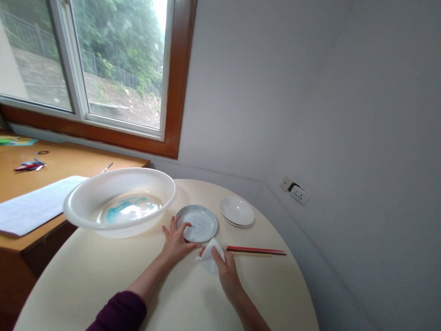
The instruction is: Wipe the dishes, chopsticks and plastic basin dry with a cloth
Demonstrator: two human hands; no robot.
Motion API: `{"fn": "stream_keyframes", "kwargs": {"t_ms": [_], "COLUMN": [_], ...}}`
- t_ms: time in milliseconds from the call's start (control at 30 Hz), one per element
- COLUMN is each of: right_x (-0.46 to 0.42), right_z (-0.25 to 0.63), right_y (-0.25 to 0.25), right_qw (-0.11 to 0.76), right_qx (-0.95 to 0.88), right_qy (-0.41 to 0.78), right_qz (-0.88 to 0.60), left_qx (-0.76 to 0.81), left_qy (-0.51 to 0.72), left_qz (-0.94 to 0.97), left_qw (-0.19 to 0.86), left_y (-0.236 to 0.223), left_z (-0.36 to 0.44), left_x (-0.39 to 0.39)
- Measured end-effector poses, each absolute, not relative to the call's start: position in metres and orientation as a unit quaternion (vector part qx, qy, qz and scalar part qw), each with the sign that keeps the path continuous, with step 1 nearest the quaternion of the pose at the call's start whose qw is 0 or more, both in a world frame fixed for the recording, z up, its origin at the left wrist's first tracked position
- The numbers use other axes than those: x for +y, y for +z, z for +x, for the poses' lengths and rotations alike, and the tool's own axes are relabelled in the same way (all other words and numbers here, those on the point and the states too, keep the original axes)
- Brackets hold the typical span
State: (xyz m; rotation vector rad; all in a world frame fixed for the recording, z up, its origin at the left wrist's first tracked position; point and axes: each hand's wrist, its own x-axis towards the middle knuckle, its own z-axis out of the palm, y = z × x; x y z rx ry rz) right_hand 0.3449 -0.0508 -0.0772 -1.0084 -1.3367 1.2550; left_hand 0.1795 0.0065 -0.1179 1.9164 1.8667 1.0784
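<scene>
My left hand (pixel 177 242) reaches to the near left rim of a pale blue-grey plate (pixel 198 222) that lies flat on the table. Its fingers are spread, some of them over the rim, and the thumb points right along the plate's front edge. In my right hand (pixel 228 274) is a thin white cloth or tissue (pixel 210 258), pinched between thumb and fingers just in front of the plate. Right of this hand lie red chopsticks (pixel 255 250), with a pale stick (pixel 253 255) alongside.
A large translucent plastic basin (pixel 119 220) stands at the table's left. White dishes (pixel 236 211), apparently stacked, sit at the back right. The round cream table (pixel 104 282) adjoins a wooden desk (pixel 76 153) bearing a white sheet (pixel 34 205) and pens (pixel 30 165).
</scene>
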Motion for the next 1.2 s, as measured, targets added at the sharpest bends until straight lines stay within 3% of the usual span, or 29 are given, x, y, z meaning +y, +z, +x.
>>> {"fn": "stream_keyframes", "kwargs": {"t_ms": [100, 167, 367, 567, 667, 1200], "right_x": [-0.023, 0.000, 0.066, 0.079, 0.077, 0.080], "right_z": [0.361, 0.372, 0.389, 0.383, 0.380, 0.388], "right_y": [-0.051, -0.032, -0.009, -0.035, -0.042, -0.043], "right_qw": [0.484, 0.443, 0.344, 0.153, 0.098, 0.048], "right_qx": [-0.628, -0.690, -0.704, -0.712, -0.703, -0.686], "right_qy": [0.420, 0.263, 0.137, 0.121, 0.103, 0.090], "right_qz": [-0.441, -0.508, -0.606, -0.675, -0.696, -0.720], "left_qx": [0.637, 0.632, 0.633, 0.634, 0.631, 0.616], "left_qy": [0.390, 0.402, 0.412, 0.420, 0.425, 0.466], "left_qz": [0.653, 0.652, 0.644, 0.637, 0.638, 0.624], "left_qw": [0.124, 0.119, 0.118, 0.123, 0.118, 0.118], "left_y": [-0.121, -0.122, -0.121, -0.121, -0.120, -0.122], "left_z": [0.178, 0.177, 0.175, 0.174, 0.173, 0.171], "left_x": [0.008, 0.009, 0.010, 0.012, 0.012, 0.012]}}
